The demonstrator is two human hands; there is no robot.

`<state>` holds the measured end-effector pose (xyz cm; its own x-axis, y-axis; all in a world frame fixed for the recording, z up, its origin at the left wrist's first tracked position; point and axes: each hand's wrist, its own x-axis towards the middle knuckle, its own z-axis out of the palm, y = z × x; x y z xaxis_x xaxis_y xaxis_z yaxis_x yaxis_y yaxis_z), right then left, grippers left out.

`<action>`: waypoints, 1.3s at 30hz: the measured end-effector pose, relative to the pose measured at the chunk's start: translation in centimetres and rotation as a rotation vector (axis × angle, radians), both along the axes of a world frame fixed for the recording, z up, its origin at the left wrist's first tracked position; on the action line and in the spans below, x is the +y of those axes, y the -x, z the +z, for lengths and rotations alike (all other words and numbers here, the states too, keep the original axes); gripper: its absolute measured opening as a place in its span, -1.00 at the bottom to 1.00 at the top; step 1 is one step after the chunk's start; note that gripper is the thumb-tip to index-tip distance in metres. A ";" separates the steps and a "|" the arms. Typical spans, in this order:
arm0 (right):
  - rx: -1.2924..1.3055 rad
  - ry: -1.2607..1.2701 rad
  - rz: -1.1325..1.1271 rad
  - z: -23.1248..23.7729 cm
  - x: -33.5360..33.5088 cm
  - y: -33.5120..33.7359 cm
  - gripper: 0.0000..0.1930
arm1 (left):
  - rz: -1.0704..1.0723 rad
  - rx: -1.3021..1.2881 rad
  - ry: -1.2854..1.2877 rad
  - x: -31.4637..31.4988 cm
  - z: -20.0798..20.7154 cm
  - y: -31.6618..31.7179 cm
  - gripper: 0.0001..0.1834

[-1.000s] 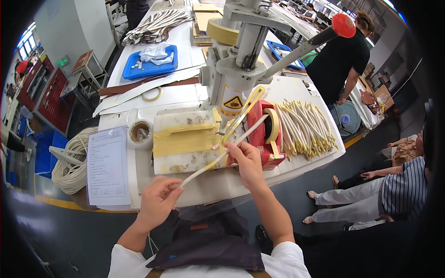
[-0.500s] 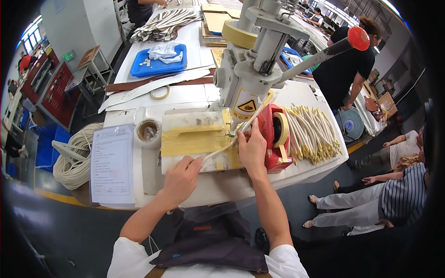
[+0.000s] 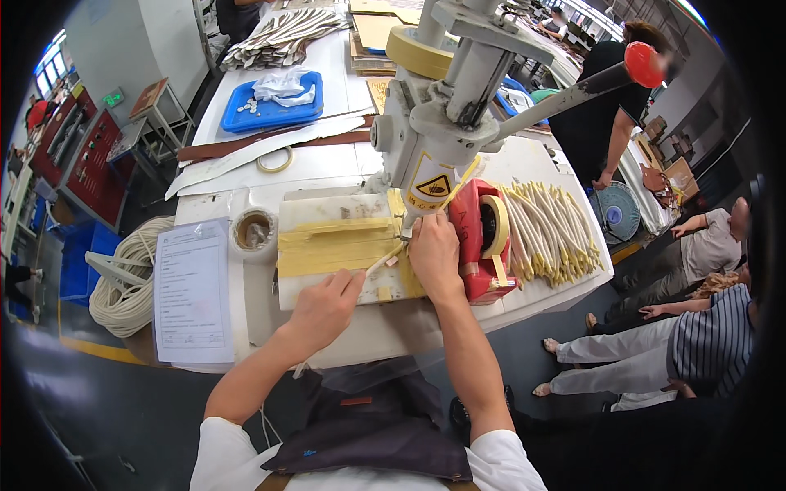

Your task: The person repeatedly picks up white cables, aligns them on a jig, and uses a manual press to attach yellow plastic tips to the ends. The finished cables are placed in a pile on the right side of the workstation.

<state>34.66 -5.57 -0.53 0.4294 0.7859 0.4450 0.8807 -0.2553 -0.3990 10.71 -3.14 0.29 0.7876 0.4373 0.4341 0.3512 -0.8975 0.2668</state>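
My left hand (image 3: 325,307) is closed on a thin white cord (image 3: 382,261), which slants up to the foot of a grey hand press (image 3: 419,168). Beside the press foot, my right hand (image 3: 435,251) is closed on a cord whose yellow-wrapped end (image 3: 469,175) sticks up past the fingers. Whether both hands hold one piece, I cannot tell. Under the cord lies a white board (image 3: 319,290) covered partly with yellow tape (image 3: 336,252). A small pale scrap (image 3: 391,261) rests on it. Right of my right hand stands a red tape dispenser (image 3: 467,225).
Several white cords with yellow ends (image 3: 553,233) are piled at right. A tape roll (image 3: 254,233) and a printed sheet (image 3: 194,290) lie left; a cord coil (image 3: 123,299) is beyond. The press lever has a red knob (image 3: 644,65). A blue tray (image 3: 273,102) sits farther back. People stand at right.
My right hand has shifted slightly left and its fingers now cover the cord near the press foot. The small pale scrap now shows on the board. The view has shifted slightly.
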 end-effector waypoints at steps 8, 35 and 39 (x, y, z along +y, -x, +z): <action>-0.024 0.030 0.012 0.4 0.0 -0.2 -0.85 | -0.041 0.061 0.018 0.3 0.7 -0.6 -0.47; 0.042 0.237 0.050 0.5 0.2 -0.9 -0.65 | -0.128 0.181 0.011 1.3 1.3 -1.3 -0.29; 0.040 0.175 0.063 0.5 -0.4 -0.7 -0.57 | -0.132 0.200 0.024 1.4 1.6 -1.4 -0.28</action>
